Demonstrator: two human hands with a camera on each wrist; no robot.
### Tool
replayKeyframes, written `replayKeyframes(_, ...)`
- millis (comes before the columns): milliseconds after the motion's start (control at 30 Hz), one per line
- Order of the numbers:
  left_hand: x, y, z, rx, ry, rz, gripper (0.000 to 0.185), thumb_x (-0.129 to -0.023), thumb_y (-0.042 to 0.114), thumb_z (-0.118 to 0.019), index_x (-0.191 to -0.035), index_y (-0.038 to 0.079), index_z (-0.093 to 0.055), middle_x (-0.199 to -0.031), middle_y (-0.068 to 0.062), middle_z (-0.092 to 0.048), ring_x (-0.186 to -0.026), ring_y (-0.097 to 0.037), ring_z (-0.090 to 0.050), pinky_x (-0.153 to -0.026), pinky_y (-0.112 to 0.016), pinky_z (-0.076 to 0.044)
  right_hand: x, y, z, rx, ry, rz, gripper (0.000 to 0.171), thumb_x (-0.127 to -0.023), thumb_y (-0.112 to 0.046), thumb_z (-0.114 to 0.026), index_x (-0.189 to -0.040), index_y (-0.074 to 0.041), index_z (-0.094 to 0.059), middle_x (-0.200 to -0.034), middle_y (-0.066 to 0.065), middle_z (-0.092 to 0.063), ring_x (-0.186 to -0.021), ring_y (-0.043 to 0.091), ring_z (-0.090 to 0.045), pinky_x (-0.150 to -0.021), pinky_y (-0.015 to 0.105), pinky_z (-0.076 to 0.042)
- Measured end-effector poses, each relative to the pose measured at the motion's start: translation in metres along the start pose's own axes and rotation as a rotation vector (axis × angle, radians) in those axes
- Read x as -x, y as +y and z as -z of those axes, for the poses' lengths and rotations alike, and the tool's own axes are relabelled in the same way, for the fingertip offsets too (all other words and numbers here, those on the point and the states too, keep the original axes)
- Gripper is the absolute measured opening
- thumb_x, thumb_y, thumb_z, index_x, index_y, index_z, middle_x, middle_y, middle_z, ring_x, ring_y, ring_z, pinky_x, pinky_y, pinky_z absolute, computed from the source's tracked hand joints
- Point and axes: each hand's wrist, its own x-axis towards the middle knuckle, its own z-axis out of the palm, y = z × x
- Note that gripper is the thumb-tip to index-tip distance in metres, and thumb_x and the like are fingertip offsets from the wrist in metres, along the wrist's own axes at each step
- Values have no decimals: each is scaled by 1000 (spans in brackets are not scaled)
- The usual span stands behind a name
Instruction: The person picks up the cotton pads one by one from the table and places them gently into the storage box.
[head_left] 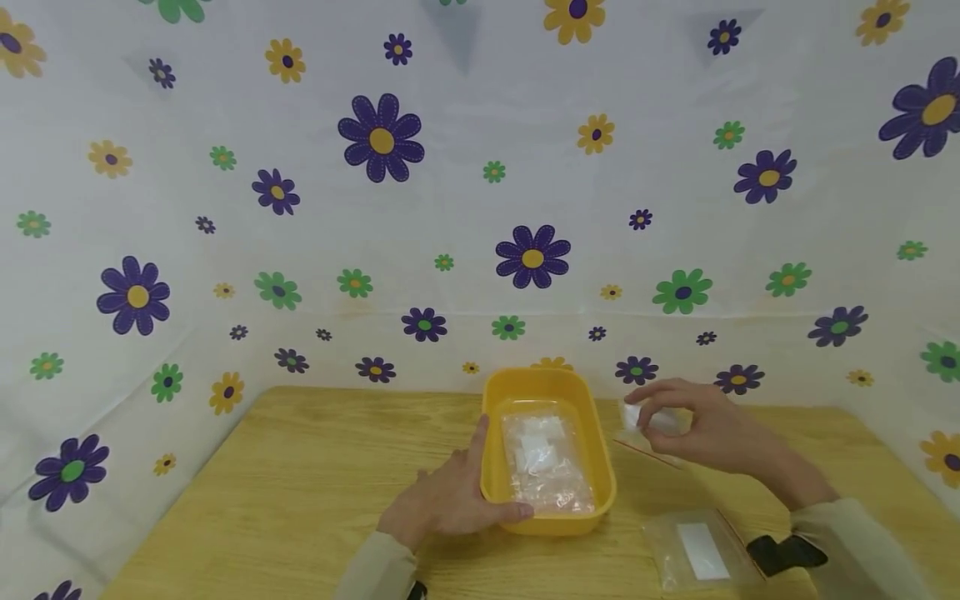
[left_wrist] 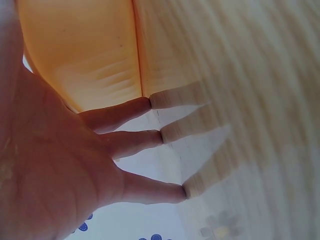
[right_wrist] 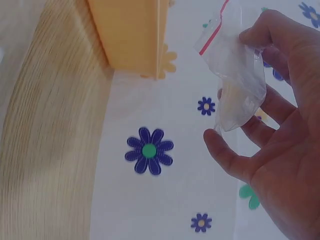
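A yellow plastic tub (head_left: 558, 525) stands on the table, with clear plastic bags (head_left: 551, 487) holding something white inside it. My left hand (head_left: 450, 504) rests against its near left corner, the thumb lying over the rim. In the left wrist view the other fingers (left_wrist: 150, 190) are spread and straight, their tips on the tabletop beside the tub wall (left_wrist: 85, 50). Right of the tub, my right hand (head_left: 708, 429) pinches a clear zip bag (right_wrist: 237, 80) with a red seal strip. The bag hangs crumpled between fingers and thumb; its contents are hard to tell.
Another clear zip bag (head_left: 660, 550) with a white rectangle (head_left: 702, 551) in it lies on the table at the near right, by the right sleeve (head_left: 855, 542). A white flowered cloth (head_left: 450, 208) hangs behind the wooden table (head_left: 300, 492) and along its sides.
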Motion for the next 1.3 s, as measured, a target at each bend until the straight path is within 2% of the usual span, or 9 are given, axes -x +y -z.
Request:
replayKeyframes(100,0,0,0,-9,2,9,134,-74,79,-72,-165,22,9,-145,-14,-56,-123,-28,-60,-106,-79,-37,-7,-7,-8,-50,-22,-7,34,-84,-5,-78,-82,-38,-69,-120,0,-74,-115,35,-66,-95,64,-55)
replayKeyframes(167,1,0,0,-18,3,24,134,-73,80,-71,-165,23,9,-148,-14,-54,-128,-30,-59,-106,-82,-33,-13,-11,-14,-70,-34,2,33,-83,-5,-78,-81,-37,-70,-120,1,-74,-115,36,-66,-96,68,-53)
replayKeyframes(367,1,1,2,-48,6,60,134,-73,83,-68,-165,25,9,-157,-16,-47,-141,-38,-50,-105,-88,-22,-32,-20,-32,-95,-70,65,29,-84,-5,-77,-82,-34,-71,-119,-1,-75,-113,30,-68,-96,60,-56)
replayKeyframes(700,-1,1,2,-80,5,56,133,-73,85,-65,-165,24,9,-157,-16,-47,-138,-36,-53,-104,-87,-27,-58,-26,-57,-113,-178,87,21,-86,-12,-77,-83,-32,-73,-122,1,-74,-118,30,-65,-101,60,-53)
replayKeyframes(933,0,2,2,-81,-1,52,133,-73,84,-66,-165,23,8,-156,-16,-48,-137,-34,-53,-103,-88,-26,-67,-27,-70,-139,-210,130,16,-86,-9,-76,-86,-25,-74,-122,7,-75,-118,32,-66,-103,58,-54)
replayKeyframes(1300,1,1,2,-95,-6,60,132,-74,85,-64,-165,24,8,-155,-16,-48,-137,-35,-54,-103,-87,-29,-76,-27,-91,-158,-348,21,17,-88,-15,-74,-85,-32,-73,-127,3,-72,-124,31,-61,-108,61,-49)
